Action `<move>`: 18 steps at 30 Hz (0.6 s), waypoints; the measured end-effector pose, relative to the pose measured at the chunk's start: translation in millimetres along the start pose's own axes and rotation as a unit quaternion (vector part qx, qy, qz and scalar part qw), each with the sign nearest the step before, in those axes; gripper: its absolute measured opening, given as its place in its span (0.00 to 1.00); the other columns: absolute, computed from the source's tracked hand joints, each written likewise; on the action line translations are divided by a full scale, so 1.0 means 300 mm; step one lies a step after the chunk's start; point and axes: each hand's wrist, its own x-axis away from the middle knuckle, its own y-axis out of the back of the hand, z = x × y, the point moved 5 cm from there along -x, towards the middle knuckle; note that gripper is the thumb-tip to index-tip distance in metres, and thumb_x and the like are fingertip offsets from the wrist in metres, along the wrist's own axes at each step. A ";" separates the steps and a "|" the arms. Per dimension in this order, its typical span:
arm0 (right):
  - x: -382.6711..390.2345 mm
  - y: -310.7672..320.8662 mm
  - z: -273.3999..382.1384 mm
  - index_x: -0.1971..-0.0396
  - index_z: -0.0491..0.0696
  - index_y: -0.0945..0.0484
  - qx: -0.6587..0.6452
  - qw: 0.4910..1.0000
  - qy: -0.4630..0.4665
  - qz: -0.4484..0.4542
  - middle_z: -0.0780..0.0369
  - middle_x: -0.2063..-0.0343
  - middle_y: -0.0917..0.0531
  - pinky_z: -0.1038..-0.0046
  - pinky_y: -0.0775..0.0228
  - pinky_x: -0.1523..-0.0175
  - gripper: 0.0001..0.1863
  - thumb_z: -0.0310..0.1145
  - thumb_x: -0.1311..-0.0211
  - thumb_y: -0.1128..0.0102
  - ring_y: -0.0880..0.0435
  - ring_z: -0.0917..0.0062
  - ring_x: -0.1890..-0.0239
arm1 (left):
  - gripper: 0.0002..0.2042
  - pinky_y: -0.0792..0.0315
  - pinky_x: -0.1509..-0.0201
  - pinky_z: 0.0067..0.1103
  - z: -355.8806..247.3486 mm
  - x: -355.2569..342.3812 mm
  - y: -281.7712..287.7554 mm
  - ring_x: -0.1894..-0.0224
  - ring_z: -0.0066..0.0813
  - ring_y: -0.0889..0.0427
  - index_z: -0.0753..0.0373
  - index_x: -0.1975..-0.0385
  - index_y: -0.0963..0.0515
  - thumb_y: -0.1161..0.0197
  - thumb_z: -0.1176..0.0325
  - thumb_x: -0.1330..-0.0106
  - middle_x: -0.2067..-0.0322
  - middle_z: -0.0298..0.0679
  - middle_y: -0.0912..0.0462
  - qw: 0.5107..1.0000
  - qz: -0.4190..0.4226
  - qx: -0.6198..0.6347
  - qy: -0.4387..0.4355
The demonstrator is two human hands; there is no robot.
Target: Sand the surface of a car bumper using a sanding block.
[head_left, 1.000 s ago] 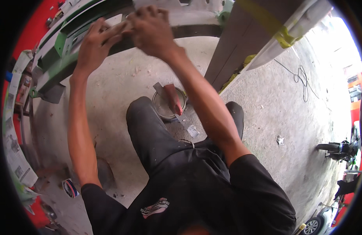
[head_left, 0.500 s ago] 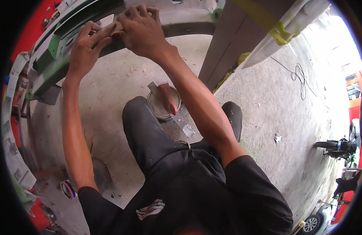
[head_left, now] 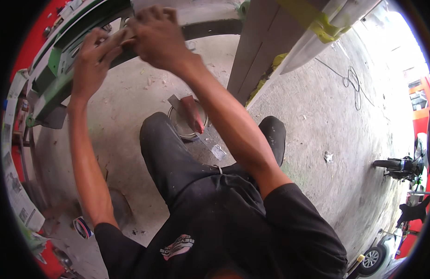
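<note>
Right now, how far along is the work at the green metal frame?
Looks done: the round metal tin on the concrete floor stands open, a red-handled scraper resting across it. In hand: the left hand and right hand meet at the green metal frame, fingers pinched together; what they grip is too small to tell. What remains cannot be judged.

The green metal frame (head_left: 54, 88), a long painted bar with a dark curved rail along it, ran slantwise across the upper left above the concrete floor, and both hands met on its upper stretch, fingertips pressed against it.
</note>
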 end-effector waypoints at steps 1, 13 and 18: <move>0.004 0.031 -0.031 0.60 0.51 0.15 0.010 1.000 0.000 0.004 0.59 0.56 0.19 0.58 0.42 0.39 0.17 0.48 0.41 0.34 0.26 0.65 0.46 | 0.22 0.27 0.51 0.31 -0.016 -0.024 0.000 0.58 0.34 0.24 0.43 0.41 0.18 0.31 0.70 0.36 0.64 0.37 0.27 1.000 0.011 -0.015 -0.005; -0.007 -0.037 0.026 0.54 0.53 0.17 0.029 0.999 -0.010 0.031 0.60 0.53 0.19 0.54 0.42 0.38 0.17 0.47 0.39 0.35 0.25 0.66 0.42 | 0.21 0.28 0.53 0.28 -0.005 0.033 0.043 0.60 0.31 0.25 0.47 0.41 0.17 0.33 0.72 0.35 0.62 0.36 0.27 0.999 0.006 0.034 0.029; 0.009 0.139 -0.122 0.54 0.49 0.18 -0.013 0.997 -0.032 0.062 0.57 0.54 0.19 0.56 0.42 0.41 0.18 0.45 0.38 0.38 0.25 0.63 0.45 | 0.22 0.28 0.52 0.27 -0.126 -0.113 -0.048 0.60 0.34 0.24 0.46 0.41 0.18 0.33 0.73 0.35 0.64 0.37 0.26 1.000 -0.010 0.019 -0.020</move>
